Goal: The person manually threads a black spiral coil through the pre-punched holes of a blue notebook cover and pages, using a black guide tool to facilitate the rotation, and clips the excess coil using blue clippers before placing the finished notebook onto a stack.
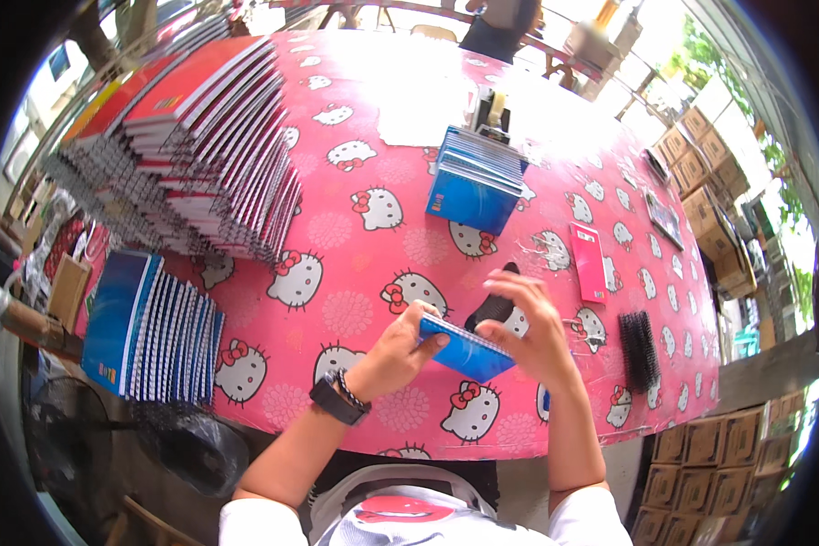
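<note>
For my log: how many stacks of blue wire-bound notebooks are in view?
2: a left stack, nearer than the large red-topped notebook pile; a middle stack, beyond the right hand. Others may hide behind the pile.

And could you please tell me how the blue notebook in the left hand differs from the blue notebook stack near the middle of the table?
The blue notebook is a single one, while the blue notebook stack holds many and is far thicker.
The notebook is gripped by the left hand; the stack rests on the pink tablecloth, untouched.
Both show blue covers.
</note>
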`<state>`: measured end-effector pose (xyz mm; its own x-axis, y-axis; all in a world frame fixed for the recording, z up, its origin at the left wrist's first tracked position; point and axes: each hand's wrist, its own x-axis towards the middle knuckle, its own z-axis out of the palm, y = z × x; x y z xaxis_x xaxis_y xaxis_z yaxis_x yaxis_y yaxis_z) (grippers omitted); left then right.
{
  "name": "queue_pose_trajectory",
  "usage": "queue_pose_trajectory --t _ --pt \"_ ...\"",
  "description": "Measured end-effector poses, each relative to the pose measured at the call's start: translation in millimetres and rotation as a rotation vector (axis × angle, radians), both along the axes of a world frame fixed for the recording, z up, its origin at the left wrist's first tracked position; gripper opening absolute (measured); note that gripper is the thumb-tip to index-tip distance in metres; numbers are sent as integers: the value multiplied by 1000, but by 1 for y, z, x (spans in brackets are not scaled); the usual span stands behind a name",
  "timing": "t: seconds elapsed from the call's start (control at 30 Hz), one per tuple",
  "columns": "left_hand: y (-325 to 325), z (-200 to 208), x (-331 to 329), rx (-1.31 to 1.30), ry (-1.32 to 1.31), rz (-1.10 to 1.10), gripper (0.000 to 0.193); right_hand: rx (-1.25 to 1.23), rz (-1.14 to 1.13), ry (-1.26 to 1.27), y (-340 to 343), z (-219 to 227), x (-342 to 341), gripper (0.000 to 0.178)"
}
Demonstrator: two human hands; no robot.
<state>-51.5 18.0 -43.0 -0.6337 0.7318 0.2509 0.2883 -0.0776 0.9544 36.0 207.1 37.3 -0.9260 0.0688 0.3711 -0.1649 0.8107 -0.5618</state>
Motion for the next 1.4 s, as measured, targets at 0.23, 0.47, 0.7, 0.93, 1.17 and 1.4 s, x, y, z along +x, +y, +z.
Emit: queue_pose_trajectory --t 0.23,0.47,0.7,0.93,1.17,1.4 --pt "11 40 30 165 -138 69 15 -393 46 72 -35 9 19 25" --pt "2 47 38 198 -7 184 18 -502 136 180 -36 4 29 23" --pt "-1 55 45 158 90 179 19 -425 144 209 -33 2 39 29" --pt "-4 61 46 97 210 176 21 -342 208 251 -29 3 39 28" --pt "-2 61 54 19 459 297 17 -248 150 235 -40 5 44 18" --pt "-103 123 47 137 292 756 25 -302 -111 395 -47 20 37 30"
